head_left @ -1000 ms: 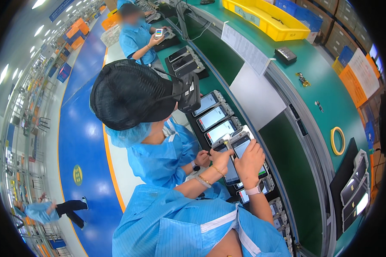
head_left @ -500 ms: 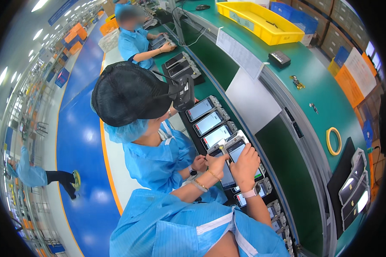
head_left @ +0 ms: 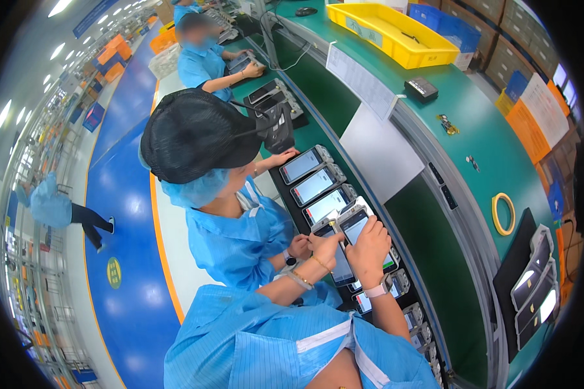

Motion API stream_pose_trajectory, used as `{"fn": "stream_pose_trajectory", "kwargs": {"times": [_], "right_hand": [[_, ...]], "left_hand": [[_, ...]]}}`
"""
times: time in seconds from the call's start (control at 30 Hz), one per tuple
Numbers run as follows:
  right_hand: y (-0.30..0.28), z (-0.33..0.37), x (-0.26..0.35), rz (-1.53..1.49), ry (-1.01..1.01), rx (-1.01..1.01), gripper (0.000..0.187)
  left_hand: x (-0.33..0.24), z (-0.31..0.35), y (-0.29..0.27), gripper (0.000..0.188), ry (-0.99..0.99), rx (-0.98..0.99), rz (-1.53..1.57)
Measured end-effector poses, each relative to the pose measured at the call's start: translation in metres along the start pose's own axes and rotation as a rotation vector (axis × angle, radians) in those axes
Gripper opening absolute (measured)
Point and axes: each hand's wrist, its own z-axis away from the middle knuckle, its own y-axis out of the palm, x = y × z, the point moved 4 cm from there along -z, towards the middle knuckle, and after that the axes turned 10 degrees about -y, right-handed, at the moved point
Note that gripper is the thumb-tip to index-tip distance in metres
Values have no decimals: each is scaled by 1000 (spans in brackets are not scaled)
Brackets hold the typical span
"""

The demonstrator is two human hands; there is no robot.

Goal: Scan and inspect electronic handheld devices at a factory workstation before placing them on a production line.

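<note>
My left hand [head_left: 325, 250] grips a handheld terminal [head_left: 342, 266] with a dark screen, its thumb near the top of the device. Close beside it, my right hand [head_left: 370, 251] holds a second handheld terminal [head_left: 354, 225] with a lit screen, fingers wrapped along its right side. The two terminals are held side by side and tilted. Beyond them, several similar terminals with lit screens, one of them a white-screened terminal [head_left: 316, 187], lie in a row on a black mat [head_left: 285, 194]. More terminals [head_left: 416, 318] lie below my right wrist.
A co-worker in a black cap [head_left: 194, 136] sits close on the left, one hand by the mat. On the green bench [head_left: 461, 117] are a yellow bin [head_left: 396, 39], a tape roll [head_left: 503, 214], a small black box [head_left: 422, 89] and a black tray [head_left: 509, 285] of devices.
My hands and both terminals stay almost still. The co-worker's far hand has come into sight at the mat's edge. In the aisle, a walking person has shifted.
</note>
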Motion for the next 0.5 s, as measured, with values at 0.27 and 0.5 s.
{"fn": "stream_pose_trajectory", "kwargs": {"times": [0.27,0.5], "right_hand": [[-3,-3,7,-6,-22,-26,79],[1,-3,9,-27,-11,-13,77]], "left_hand": [[0,1,-5,95,2,-30,26],[-14,14,-11,95,1,-97,-15]]}}
